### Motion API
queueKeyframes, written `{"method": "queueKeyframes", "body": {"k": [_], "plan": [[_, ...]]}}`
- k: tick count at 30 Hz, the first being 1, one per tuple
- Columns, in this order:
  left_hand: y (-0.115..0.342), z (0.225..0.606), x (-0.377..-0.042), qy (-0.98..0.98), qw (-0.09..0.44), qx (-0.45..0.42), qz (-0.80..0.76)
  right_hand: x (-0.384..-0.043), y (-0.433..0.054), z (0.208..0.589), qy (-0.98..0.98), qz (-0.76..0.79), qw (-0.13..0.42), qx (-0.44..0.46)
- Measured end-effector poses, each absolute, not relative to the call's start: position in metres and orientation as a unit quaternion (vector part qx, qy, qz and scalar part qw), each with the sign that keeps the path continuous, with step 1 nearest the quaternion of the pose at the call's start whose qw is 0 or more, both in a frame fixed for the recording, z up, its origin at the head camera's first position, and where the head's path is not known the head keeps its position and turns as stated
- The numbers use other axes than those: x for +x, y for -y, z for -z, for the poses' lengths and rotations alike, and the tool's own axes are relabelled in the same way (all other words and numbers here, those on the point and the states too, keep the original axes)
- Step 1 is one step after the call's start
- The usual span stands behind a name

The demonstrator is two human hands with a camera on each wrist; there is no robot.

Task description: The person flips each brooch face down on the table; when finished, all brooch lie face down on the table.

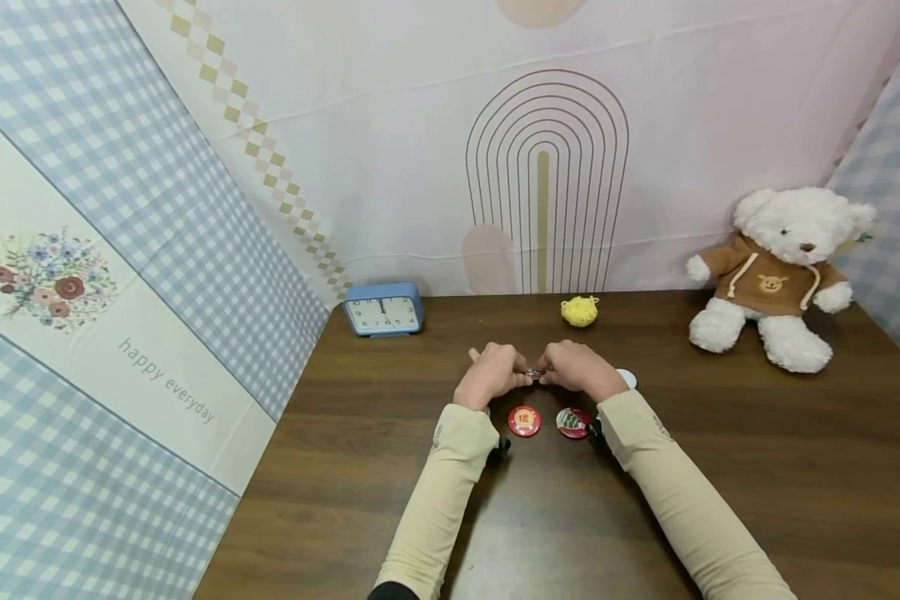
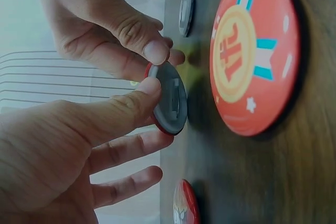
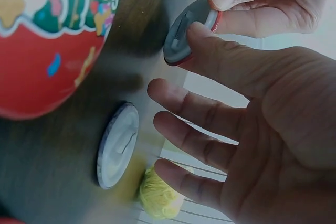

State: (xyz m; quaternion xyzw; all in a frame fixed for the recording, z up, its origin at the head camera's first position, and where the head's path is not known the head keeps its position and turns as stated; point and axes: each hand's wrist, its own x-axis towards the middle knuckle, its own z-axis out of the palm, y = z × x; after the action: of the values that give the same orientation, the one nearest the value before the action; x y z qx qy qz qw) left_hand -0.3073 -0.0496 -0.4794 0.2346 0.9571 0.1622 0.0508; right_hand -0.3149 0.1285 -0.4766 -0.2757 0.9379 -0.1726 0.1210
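Observation:
Both hands meet over the middle of the brown table [image 1: 720, 467]. Between them is a small round badge [image 1: 533, 374] with a red rim and a grey pin back [image 2: 170, 98]. My left hand [image 1: 520, 376] pinches its edge with thumb [image 2: 140, 92] and fingers. My right hand [image 1: 547, 372] pinches the other edge, thumb [image 3: 202, 38] on the back [image 3: 181, 32], its other fingers spread. An orange badge [image 1: 523, 421] and a red-and-green badge [image 1: 573, 422] lie face up just in front of my wrists.
A white badge [image 1: 627, 378] lies face down [image 3: 118, 145] right of my right hand. A yellow yarn ball [image 1: 579, 310], a blue clock [image 1: 383, 308] and a white teddy bear [image 1: 780, 275] stand along the back. Fabric walls close in the left, back and right.

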Motion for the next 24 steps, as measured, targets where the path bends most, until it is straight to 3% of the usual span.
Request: {"method": "queueKeyframes", "body": {"k": [15,24], "plan": [[0.053,0.478,-0.306,-0.959,0.005,0.231,-0.162,-0.313,-0.128,0.466,-0.936,0.182,0.101,-0.286],[0.052,0.48,-0.306,-0.96,0.008,0.228,-0.165,-0.312,-0.128,0.464,-0.935,0.181,0.095,-0.291]]}}
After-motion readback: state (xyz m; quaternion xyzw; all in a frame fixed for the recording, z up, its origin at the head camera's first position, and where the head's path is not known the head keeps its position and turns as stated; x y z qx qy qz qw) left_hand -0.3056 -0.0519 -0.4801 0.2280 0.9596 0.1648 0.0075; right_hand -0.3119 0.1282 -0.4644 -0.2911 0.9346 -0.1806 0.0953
